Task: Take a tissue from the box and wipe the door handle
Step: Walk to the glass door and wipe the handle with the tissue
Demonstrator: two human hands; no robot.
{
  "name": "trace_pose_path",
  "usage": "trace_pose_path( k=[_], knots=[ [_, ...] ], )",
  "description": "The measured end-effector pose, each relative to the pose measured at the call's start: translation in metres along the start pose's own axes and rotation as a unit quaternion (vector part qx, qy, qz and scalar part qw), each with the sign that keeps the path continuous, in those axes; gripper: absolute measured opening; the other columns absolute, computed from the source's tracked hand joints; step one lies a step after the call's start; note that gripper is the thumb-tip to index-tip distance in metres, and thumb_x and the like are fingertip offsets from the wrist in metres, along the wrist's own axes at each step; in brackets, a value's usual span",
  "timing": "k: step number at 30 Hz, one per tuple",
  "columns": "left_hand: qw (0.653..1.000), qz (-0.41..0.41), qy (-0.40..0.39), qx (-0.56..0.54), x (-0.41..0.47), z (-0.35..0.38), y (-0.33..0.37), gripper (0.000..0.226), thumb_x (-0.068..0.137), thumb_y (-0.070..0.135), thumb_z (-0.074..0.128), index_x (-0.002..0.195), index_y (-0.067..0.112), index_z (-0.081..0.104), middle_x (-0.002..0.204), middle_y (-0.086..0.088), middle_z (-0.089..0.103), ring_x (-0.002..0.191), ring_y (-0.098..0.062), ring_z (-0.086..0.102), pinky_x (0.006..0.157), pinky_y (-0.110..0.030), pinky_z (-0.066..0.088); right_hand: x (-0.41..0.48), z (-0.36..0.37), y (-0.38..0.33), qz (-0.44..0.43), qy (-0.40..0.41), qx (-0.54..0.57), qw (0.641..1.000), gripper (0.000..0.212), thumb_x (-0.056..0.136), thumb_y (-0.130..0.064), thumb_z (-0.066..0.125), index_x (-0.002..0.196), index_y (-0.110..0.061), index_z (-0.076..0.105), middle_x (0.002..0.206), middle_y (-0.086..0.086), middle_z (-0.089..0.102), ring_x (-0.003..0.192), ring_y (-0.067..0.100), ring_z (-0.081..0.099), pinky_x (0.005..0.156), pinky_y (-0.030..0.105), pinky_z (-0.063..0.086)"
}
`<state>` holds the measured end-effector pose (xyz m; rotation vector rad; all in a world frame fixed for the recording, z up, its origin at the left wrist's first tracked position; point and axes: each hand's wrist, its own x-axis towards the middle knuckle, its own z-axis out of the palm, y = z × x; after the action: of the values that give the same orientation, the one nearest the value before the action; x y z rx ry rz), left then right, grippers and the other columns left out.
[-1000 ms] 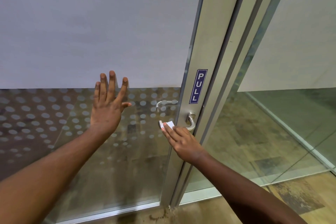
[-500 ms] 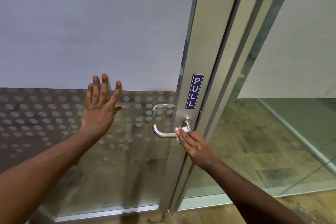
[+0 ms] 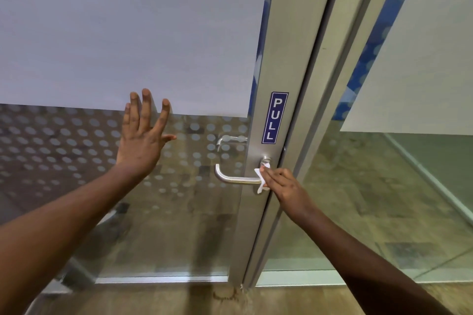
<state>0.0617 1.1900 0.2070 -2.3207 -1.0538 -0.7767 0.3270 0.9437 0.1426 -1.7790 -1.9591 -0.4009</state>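
A brushed-metal lever door handle (image 3: 231, 179) sticks out leftward from the aluminium door stile. My right hand (image 3: 284, 185) presses a small folded white tissue (image 3: 261, 178) against the handle's right end, near its pivot. My left hand (image 3: 142, 138) lies flat on the door glass, fingers spread upward, holding nothing. The tissue box is not in view.
A blue PULL sign (image 3: 275, 117) is stuck on the door stile (image 3: 284, 46) above the handle. The glass door (image 3: 128, 33) has a frosted upper band and dots below. A fixed glass panel (image 3: 409, 186) stands to the right. Wooden floor (image 3: 166, 299) runs along the bottom.
My right hand has slid the tissue along the handle from its left tip to the right end by the pivot. My left hand stays flat on the glass.
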Motion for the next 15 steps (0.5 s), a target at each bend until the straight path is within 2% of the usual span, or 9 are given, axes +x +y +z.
trace_pose_path(
  k=[2, 6, 12, 15],
  knots=[
    [1.000, -0.006, -0.005, 0.002, -0.001, -0.001, 0.001, 0.088, 0.086, 0.049, 0.047, 0.151, 0.021, -0.005, 0.153, -0.013, -0.033, 0.142, -0.032, -0.028, 0.119, -0.046, -0.013, 0.001, -0.005, 0.009, 0.004, -0.031, 0.012, 0.999, 0.065, 0.078, 0.020, 0.059, 0.137, -0.002, 0.045, 0.137, 0.015, 0.054, 0.111, 0.030, 0.055, 0.094, 0.039, 0.051],
    [1.000, -0.016, -0.004, 0.008, 0.000, -0.003, 0.002, 0.089, 0.085, 0.047, 0.050, 0.151, 0.021, -0.004, 0.154, -0.014, -0.030, 0.143, -0.032, -0.027, 0.117, -0.039, -0.022, 0.006, -0.011, 0.019, -0.014, -0.062, 0.023, 0.998, 0.058, 0.085, 0.016, 0.053, 0.138, -0.006, 0.045, 0.141, 0.014, 0.050, 0.114, 0.030, 0.057, 0.099, 0.037, 0.046],
    [1.000, -0.019, -0.009, 0.022, 0.001, -0.003, 0.003, 0.090, 0.085, 0.047, 0.049, 0.151, 0.021, -0.006, 0.153, -0.015, -0.031, 0.143, -0.033, -0.027, 0.116, -0.038, -0.024, 0.007, -0.012, 0.020, -0.035, -0.057, 0.013, 0.998, 0.063, 0.079, 0.018, 0.060, 0.136, -0.004, 0.047, 0.137, 0.015, 0.054, 0.109, 0.030, 0.060, 0.095, 0.037, 0.050],
    [1.000, -0.015, -0.012, 0.021, 0.001, -0.004, 0.003, 0.088, 0.086, 0.048, 0.047, 0.151, 0.021, -0.006, 0.155, -0.016, -0.028, 0.142, -0.033, -0.028, 0.115, -0.038, -0.025, 0.009, -0.012, 0.021, -0.062, -0.059, -0.018, 0.996, 0.056, 0.080, 0.014, 0.063, 0.133, -0.001, 0.051, 0.134, 0.014, 0.058, 0.111, 0.028, 0.061, 0.097, 0.037, 0.050]
  ],
)
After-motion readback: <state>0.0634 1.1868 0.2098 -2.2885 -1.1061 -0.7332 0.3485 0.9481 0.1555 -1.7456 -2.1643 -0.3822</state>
